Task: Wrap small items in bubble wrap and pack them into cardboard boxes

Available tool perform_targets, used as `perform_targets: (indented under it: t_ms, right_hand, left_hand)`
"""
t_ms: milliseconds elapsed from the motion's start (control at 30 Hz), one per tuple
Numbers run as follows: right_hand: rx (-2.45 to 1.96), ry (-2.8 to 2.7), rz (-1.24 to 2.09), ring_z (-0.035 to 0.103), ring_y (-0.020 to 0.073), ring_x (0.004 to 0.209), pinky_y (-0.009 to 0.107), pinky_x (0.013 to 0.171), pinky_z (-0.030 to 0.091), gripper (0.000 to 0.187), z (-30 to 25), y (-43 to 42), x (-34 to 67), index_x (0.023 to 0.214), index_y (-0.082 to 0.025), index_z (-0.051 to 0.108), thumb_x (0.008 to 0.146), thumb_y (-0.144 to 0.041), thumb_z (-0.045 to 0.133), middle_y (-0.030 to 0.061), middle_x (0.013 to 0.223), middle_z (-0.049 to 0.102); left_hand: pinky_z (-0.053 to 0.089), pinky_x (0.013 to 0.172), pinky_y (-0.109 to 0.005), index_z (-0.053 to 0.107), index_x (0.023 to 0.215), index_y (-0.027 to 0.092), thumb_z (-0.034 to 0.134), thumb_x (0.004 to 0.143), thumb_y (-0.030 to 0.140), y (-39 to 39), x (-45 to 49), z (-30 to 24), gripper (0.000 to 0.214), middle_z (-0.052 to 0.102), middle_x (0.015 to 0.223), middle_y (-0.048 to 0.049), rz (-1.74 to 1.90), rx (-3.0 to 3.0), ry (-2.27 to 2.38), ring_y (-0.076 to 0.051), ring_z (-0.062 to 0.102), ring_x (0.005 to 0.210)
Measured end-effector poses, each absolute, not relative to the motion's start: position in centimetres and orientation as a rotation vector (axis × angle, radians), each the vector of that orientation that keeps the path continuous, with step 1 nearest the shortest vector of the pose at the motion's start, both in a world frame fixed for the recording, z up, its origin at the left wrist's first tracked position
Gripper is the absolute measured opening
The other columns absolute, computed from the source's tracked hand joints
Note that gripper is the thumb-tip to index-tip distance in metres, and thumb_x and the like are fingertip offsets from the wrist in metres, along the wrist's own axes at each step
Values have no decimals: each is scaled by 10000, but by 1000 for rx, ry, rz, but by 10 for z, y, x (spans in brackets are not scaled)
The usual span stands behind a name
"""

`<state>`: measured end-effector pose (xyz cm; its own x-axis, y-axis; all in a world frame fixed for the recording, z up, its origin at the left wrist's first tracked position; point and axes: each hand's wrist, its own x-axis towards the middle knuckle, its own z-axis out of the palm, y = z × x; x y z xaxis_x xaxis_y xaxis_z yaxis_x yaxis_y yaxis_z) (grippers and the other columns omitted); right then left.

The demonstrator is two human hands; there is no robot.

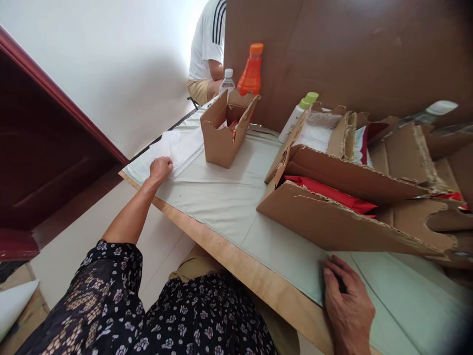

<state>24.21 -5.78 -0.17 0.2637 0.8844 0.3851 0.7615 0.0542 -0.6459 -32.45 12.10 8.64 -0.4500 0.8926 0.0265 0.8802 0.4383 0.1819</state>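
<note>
My left hand [161,168] is closed at the table's far left, its fingers pressed together on the near edge of a thin pile of whitish bubble wrap [185,148]. How much of the pile it grips is hidden. On the front part of the table my right hand [349,301] rests with nothing in it, thumb and fingers apart and loosely bent. Just beyond that hand stands a long cardboard box [332,224] with a red packet [328,192] inside. Right of the bubble wrap is a small cardboard box [220,145] holding small red packets.
An orange bottle [251,71] and a clear bottle [228,81] stand behind the small box. A white bottle with a green cap [295,118] leans by more cardboard boxes [402,148]. A brown board [332,54] rises behind. A person in a white shirt [207,44] sits beyond.
</note>
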Motion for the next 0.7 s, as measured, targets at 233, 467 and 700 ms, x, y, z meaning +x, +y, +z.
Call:
perform_targets:
  t_ms: [233,467,700]
  right_hand:
    - [-1705,-1500,186,702,331,1134,546,1087,501,423,-6,-56,242,970,-175,784,913,-528,559,153,1222,758]
    - [-1712,-1518,176,702,325,1124,558,1078,506,381,-2,-56,239,955,-181,776,910,-494,563,147,1212,760]
    - [-1550,-1632,320,718,290,1152,490,1048,552,346,61,-72,189,1102,-227,769,960,-497,607,127,1239,767]
  left_hand:
    - [530,1004,-399,815,954,199,657,734,249,123,-324,98,275,801,1120,-132,253,1645,2499,-348,699,1168]
    - [540,911,-404,718,673,192,600,678,214,115,-317,138,120,777,826,-130,573,1548,2383,-341,722,1029]
    - [529,594,-283,653,715,185,618,777,432,48,-223,145,257,679,688,-28,758,1474,1676,-174,648,636]
